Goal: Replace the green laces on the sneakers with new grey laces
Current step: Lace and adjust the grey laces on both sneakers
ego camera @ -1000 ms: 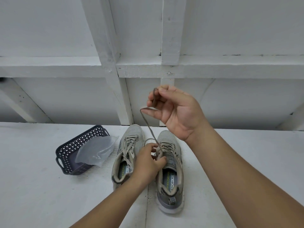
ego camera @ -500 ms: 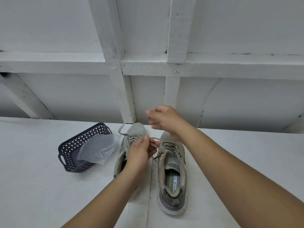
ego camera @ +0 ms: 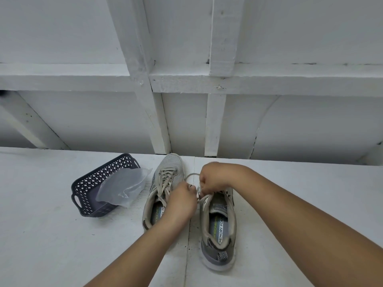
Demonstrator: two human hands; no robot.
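Note:
Two grey sneakers stand side by side on the white surface, toes pointing away from me. The left sneaker (ego camera: pixel 165 179) is laced up with a pale grey lace. Over the front of the right sneaker (ego camera: pixel 219 230) both hands meet. My left hand (ego camera: pixel 182 201) pinches the lace (ego camera: pixel 191 176) at the shoe's upper eyelets. My right hand (ego camera: pixel 213 179) grips the same lace just above, and a small loop of it curves out to the left of that hand. My hands hide the right shoe's toe and most of its lacing.
A dark perforated plastic basket (ego camera: pixel 91 187) sits left of the shoes with a clear plastic bag (ego camera: pixel 122 187) spilling out of it. A white wall with timber framing (ego camera: pixel 157 112) rises right behind the shoes.
My right hand came down from high above the shoes, where it held the lace stretched up, to the right shoe's front. My left hand stayed at the eyelets. The lace is now slack in a small loop.

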